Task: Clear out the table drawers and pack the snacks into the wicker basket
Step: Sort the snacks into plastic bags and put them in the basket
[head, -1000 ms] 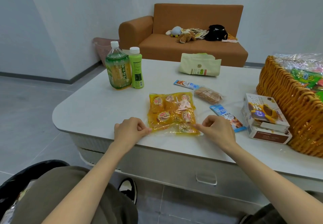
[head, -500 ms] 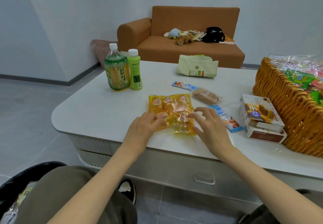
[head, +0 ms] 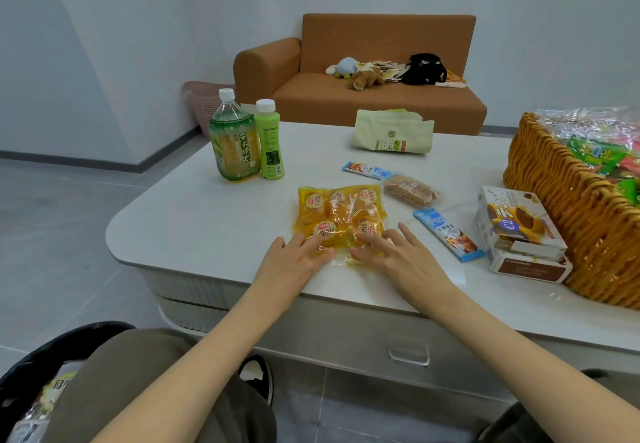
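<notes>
Left hand (head: 298, 262) and right hand (head: 398, 261) press flat, gripping nothing, on the yellow snack bag (head: 339, 209); next, likely lift it into the wicker basket (head: 571, 224) at frame right.

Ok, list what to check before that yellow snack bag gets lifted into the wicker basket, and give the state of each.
1. Grip on the yellow snack bag: not ok. The left hand and right hand lie flat on its near end, fingers straight, pinching nothing.
2. Bag free to lift: ok. It lies flat on the table with only the hands on top.
3. Straight path to the wicker basket: not ok. A blue sachet and stacked boxes lie between, so lift over them.
4. Room in the basket: cannot tell. Packets show above its rim, and most of the inside is out of frame.
</notes>
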